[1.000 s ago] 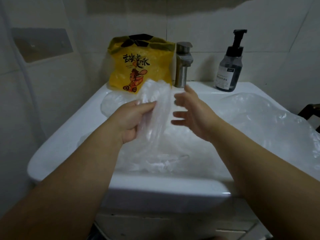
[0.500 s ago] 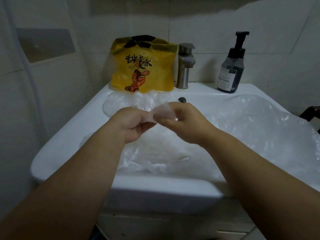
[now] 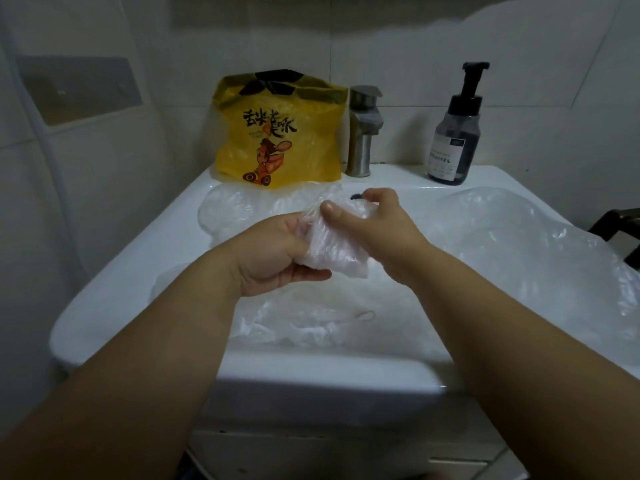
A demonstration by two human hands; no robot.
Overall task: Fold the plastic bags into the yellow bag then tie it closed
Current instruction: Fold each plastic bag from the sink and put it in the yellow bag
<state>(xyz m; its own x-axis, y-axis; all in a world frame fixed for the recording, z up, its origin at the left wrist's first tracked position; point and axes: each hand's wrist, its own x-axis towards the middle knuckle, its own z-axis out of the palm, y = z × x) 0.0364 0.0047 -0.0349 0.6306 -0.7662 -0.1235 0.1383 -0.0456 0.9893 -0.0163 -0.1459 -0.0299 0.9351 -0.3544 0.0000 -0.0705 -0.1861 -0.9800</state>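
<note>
1. Left hand (image 3: 273, 254) and right hand (image 3: 377, 226) both clutch the folded clear bag (image 3: 332, 252) over the sink's (image 3: 138, 271) middle — its long axis slants back-left to front-right.
2. Yellow bag (image 3: 280, 133) stands upright at the back edge, mouth up.

right hand (image 3: 379, 232) fingers partly hidden behind folded bag (image 3: 334, 249); pump bottle (image 3: 453, 140) label unreadable; dark object (image 3: 621, 230) cut by right edge.

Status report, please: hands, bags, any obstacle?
Left hand, right hand both grip folded clear bag. Yellow bag stands behind, beside faucet. Loose clear bags lie in sink below.
</note>
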